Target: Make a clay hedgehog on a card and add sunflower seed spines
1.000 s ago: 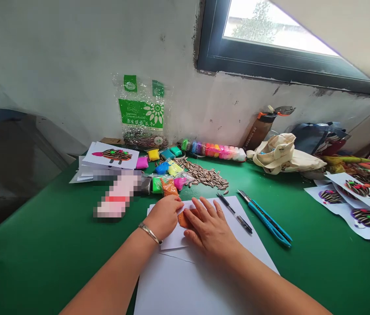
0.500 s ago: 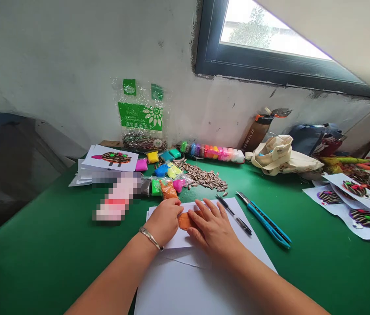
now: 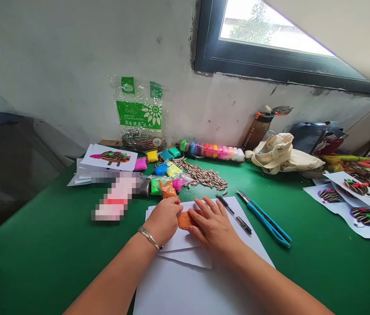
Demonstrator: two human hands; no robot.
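Observation:
A flat piece of orange clay (image 3: 184,219) lies on a small white card (image 3: 176,239) on top of larger white sheets (image 3: 185,284). My left hand (image 3: 163,219), with a metal bangle at the wrist, is curled with its fingertips pressed on the clay's left edge. My right hand (image 3: 211,224) lies flat with fingers stretched out, pressing on the clay's right side. Most of the clay is hidden between the two hands.
On the green table (image 3: 40,249) lie a black pen (image 3: 234,213), a blue utility knife (image 3: 265,218), a heap of sunflower seeds (image 3: 203,176), small coloured clay packs (image 3: 163,175), a seed bag (image 3: 141,116), finished seed pictures (image 3: 357,201), a cloth bag (image 3: 281,154) and a bottle (image 3: 257,127).
The small card under the clay has shifted a little, so a lower sheet's corner now shows beneath it. Both hands stay pressed on the clay, barely moved.

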